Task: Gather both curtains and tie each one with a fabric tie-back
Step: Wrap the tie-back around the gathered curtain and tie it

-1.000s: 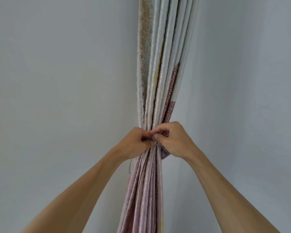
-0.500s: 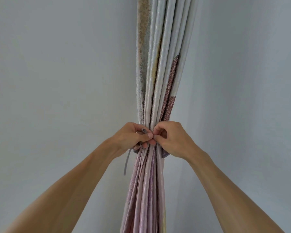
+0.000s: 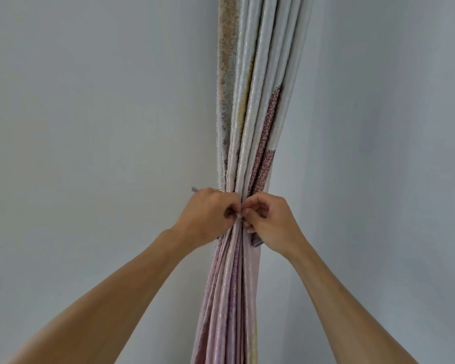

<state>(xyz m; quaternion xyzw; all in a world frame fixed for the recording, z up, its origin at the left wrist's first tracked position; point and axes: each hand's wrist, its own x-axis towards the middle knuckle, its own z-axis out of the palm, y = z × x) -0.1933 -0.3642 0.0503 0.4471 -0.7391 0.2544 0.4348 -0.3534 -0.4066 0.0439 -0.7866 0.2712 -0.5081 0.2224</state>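
Plain grey walls (image 3: 90, 127) back a gathered curtain (image 3: 250, 114) hanging in tight pleats. Both hands meet at its waist: left hand (image 3: 208, 216) and right hand (image 3: 269, 222) each pinching the grey fabric tie-back (image 3: 256, 243), whose ends poke out beside the fingers (image 3: 247, 206).

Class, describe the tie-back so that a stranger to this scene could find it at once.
Start at the gathered pale grey and pink pleated curtain hanging in the wall corner. Drop to its pinched waist, where the left hand and right hand meet. The thin grey fabric tie-back pokes out beside each hand, plain unlike the patterned folds.
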